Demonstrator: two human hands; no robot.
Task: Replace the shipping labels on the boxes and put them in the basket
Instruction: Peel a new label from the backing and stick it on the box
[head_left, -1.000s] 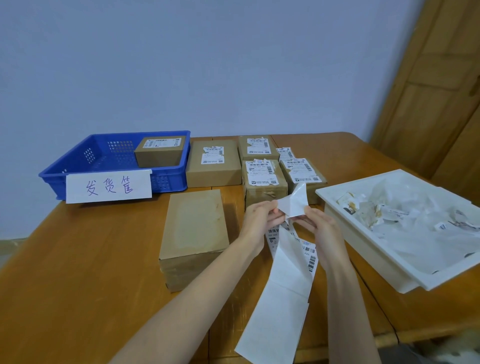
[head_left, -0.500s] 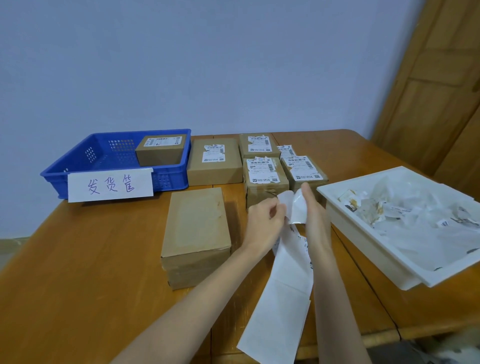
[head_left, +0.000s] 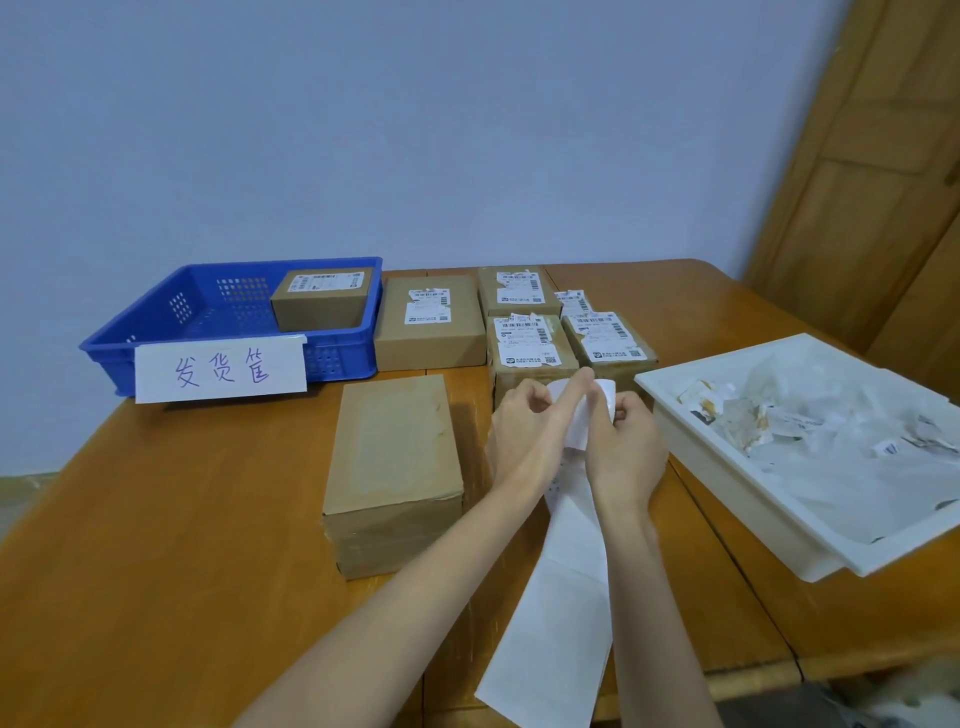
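A long white strip of shipping labels hangs from my two hands down over the table's front edge. My left hand and my right hand both pinch its top end, which curls over between the fingers. A bare brown box with no label lies just left of my left hand. Several labelled boxes stand behind my hands. The blue basket at the back left holds one labelled box.
A white tray full of torn label scraps sits at the right, overhanging the wooden table. A paper sign with handwriting leans on the basket's front. A wooden door stands at the far right.
My hands have come closer together and both now curl around the strip's top. The loose flap that stuck up a second ago is now folded over between my fingers.
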